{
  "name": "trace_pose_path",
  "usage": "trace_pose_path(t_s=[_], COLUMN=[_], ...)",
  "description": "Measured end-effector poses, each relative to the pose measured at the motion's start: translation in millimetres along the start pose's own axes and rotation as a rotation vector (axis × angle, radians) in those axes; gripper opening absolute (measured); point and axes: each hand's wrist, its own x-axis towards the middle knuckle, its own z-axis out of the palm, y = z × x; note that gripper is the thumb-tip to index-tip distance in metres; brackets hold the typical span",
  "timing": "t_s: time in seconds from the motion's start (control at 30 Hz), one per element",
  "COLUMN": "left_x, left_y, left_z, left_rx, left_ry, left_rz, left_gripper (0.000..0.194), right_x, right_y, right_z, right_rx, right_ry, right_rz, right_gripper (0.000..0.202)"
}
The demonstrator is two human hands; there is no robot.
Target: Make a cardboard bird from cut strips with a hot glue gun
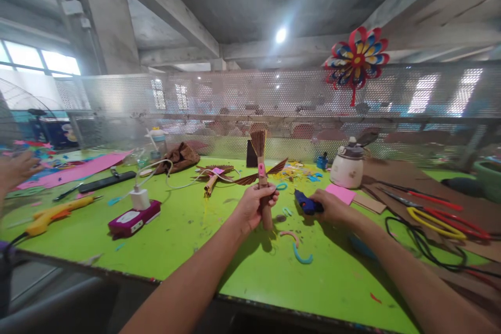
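My left hand is closed around the rolled body of a brown cardboard craft figure, held upright over the table. The figure has a pleated fan at its top, a pleated wing on each side and a small pink piece on its front. A curled teal strip shows just beside my left fingers. My right hand grips a dark blue glue gun, its nozzle apart from the figure. Teal and pink curled strips lie on the table below.
The green table holds a second pleated figure, a purple power strip and a yellow glue gun. Scissors, a black cord and a white bottle are right. Another person's hand is far left.
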Motion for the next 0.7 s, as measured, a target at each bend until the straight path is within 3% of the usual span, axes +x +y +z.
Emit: trace_pose_path(t_s=[0.2, 0.33, 0.43, 0.53, 0.7], left_x=[0.1, -0.4, -1.2, -1.4, 0.1], left_y=[0.1, 0.1, -0.4, -1.6, -5.0], left_z=[0.8, 1.8, 2.5, 2.9, 3.4], left_rx=[0.020, 0.043, 0.070, 0.081, 0.084], left_ry=[0.003, 0.000, -0.002, -0.032, -0.092], left_rz=[-0.002, 0.002, -0.017, -0.059, -0.133], left_gripper=[0.007, 0.006, 0.007, 0.008, 0.008], right_x=[-1.9, -0.8, -0.2, -2.7, -6.4], right_y=[9.7, 7.5, -11.9, -41.4, -72.7], right_z=[-1.7, -8.1, -17.3, -24.1, -17.7], right_rx=[0.042, 0.088, 0.246, 0.399, 0.290], right_ry=[-0.058, 0.035, 0.202, 0.344, 0.394], right_rz=[0.016, 0.028, 0.017, -0.075, -0.314], right_gripper=[0.037, 0.037, 0.024, 0.025, 0.032])
